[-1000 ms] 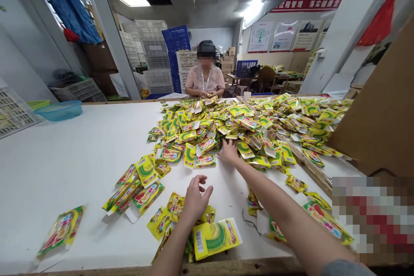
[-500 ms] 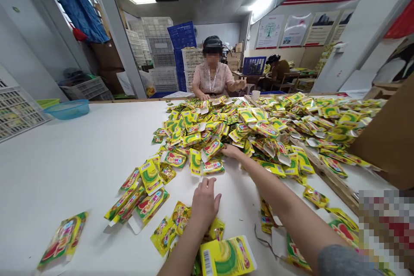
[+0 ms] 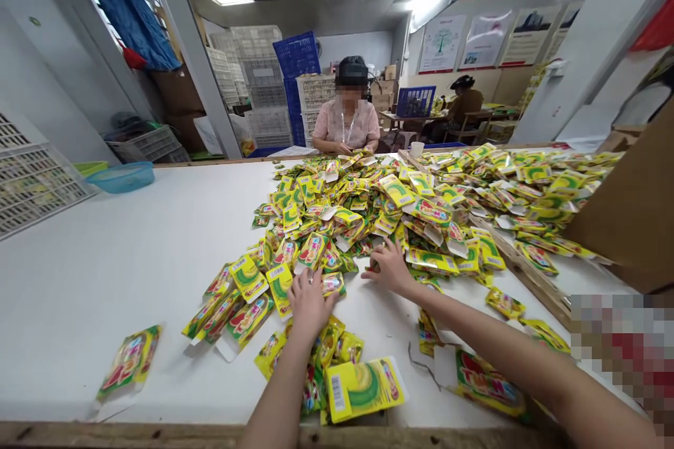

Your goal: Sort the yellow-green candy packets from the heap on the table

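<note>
A large pile of yellow-green candy boxes (image 3: 347,189) and small packets spreads over the white table (image 3: 173,224). My left hand (image 3: 309,302) rests at the pile's near edge, fingers spread over boxes there, touching a small one. Just right of it, my right hand (image 3: 390,265) is at the front of the pile with fingers bent and apart; part of something dark red shows by its fingertips. Small yellow packets (image 3: 329,340) and a yellow box (image 3: 365,389) lie beside my left forearm. One box (image 3: 130,361) sits alone at the front left.
Across the table sits a person (image 3: 347,112) with hands at the pile. A wooden strip (image 3: 526,277) divides the table on the right, near a brown carton (image 3: 626,210). A blue basin (image 3: 123,177) and white crate (image 3: 36,182) stand at the left.
My left hand has moved forward and left onto the boxes. My right hand has shifted slightly right and down, its fingers now more visible. Several boxes moved left toward the near edge.
</note>
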A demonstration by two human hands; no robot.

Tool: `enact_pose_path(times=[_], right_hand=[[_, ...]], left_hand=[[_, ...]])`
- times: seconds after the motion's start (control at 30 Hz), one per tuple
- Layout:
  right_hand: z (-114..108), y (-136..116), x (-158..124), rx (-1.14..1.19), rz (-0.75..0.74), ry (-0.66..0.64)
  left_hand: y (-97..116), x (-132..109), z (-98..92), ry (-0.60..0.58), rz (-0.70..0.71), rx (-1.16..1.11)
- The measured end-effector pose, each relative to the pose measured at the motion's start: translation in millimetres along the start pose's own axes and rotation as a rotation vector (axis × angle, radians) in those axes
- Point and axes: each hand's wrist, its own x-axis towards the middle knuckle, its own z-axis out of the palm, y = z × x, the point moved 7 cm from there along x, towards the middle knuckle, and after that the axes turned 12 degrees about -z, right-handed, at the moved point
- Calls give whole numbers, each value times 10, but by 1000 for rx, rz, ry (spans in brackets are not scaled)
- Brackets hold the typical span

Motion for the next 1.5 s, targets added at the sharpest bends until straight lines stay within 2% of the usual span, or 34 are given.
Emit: enact_pose_path(times=[0.07, 0.13, 0.2, 0.3, 0.37, 0.5, 0.63, 0.77, 0.93, 1.0, 1.1, 1.17, 1.27, 1.33, 1.4, 1.5], right_hand=[[-129, -48, -130, 35, -19, 165], [-193, -61, -287, 162, 50, 274], [-168, -65, -432, 364, 159, 280], [-121, -140, -547, 640, 224, 202], [-168, -173, -554, 742, 240, 202], [-253, -217, -497, 849, 241, 198], [-237, -297, -541, 910, 221, 213], [-124, -429, -636, 1066, 293, 183], [-56, -516, -675, 1279, 431, 269], [-1, -536, -683, 1350, 474, 273], [84, -542, -719, 1387, 519, 291], [122, -541, -751, 1400, 530, 324], [178, -591, -790, 1512, 546, 288], [217, -669, -813, 1638, 576, 168], [231, -766, -837, 1764, 600, 4], [205, -867, -866, 1874, 588, -191]], left_hand=[[-4, -5, -110, 36, 21, -64], [-24, -42, -232, 40, 37, -131], [-63, -121, -285, -54, 24, -127], [-160, -333, -214, -296, -51, 41], [-203, -474, -179, -350, -78, 136], [-221, -599, -171, -262, -61, 109], [-391, -590, -141, -217, -138, 80], [-552, -553, -86, -207, -147, -34], [-632, -502, -92, -116, -73, -254], [-590, -512, -206, 20, 17, -373], [-474, -640, -477, 317, 219, -559], [-342, -793, -615, 457, 420, -633], [-96, -1100, -735, 595, 831, -624], [43, -1285, -747, 628, 1089, -532], [142, -1373, -723, 582, 1266, -419], [185, -1342, -696, 492, 1361, -320]])
